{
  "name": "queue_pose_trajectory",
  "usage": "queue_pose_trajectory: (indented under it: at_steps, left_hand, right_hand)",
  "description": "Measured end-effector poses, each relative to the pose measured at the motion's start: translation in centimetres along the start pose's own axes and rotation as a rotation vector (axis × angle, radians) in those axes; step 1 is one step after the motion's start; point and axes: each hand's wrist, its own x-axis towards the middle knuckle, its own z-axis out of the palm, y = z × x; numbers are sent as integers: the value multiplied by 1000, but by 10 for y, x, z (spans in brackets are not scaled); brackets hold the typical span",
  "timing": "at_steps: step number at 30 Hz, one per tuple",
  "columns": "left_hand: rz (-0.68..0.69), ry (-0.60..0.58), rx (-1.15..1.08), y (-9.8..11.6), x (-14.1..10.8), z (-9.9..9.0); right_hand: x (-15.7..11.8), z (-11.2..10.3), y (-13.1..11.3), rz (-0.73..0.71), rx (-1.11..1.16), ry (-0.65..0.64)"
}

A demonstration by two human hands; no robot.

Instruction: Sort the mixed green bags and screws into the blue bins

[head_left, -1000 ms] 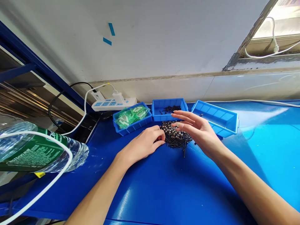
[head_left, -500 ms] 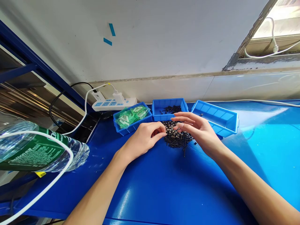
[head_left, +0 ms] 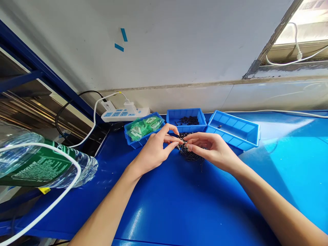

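A pale wall [head_left: 179, 44] rises behind my glossy blue desk [head_left: 166, 205], and sunlight falls across the desk on my right. My two hands have just come together: my left hand [head_left: 153, 152] has lifted from the near-left edge of a heap of dark screws [head_left: 190, 154], and my right hand [head_left: 219, 150] has moved in to meet it, where it hung apart a moment ago. I judge that the handling is now between both sets of fingertips, above the heap, rather than down among the loose pieces. My left thumb is drawn close to a fingertip, with the forefinger arched above; my right thumb and fingers are narrowed toward the same spot. Something small and shiny may be between them, but I cannot tell whether either hand grips a piece. The heap lies on the desk under my fingers, partly hidden by them. Behind it stand three blue plastic bins. The left bin [head_left: 140, 141] is filled with green-tinted plastic packets [head_left: 146, 128] showing white strips; the middle bin [head_left: 188, 129] has a small pile of black screws [head_left: 189, 120] toward its right side; the right bin [head_left: 230, 136], set at an angle, has one small dark piece [head_left: 219, 126] near its left end. A white power strip [head_left: 111, 119] sits behind the left bin.
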Motion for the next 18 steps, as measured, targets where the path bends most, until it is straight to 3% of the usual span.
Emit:
queue_pose_trajectory:
  at_steps: [8, 13, 18]
  left_hand:
    - [-94, 171, -187, 5, 1, 4]
    - [-189, 116, -282, 9, 0, 8]
    - [-161, 66, -266, 11, -1, 6]
  right_hand:
    - [0, 2, 3, 68, 73, -30]
    - [2, 5, 2, 159, 252, -36]
    - [2, -1, -2, 193, 312, -22]
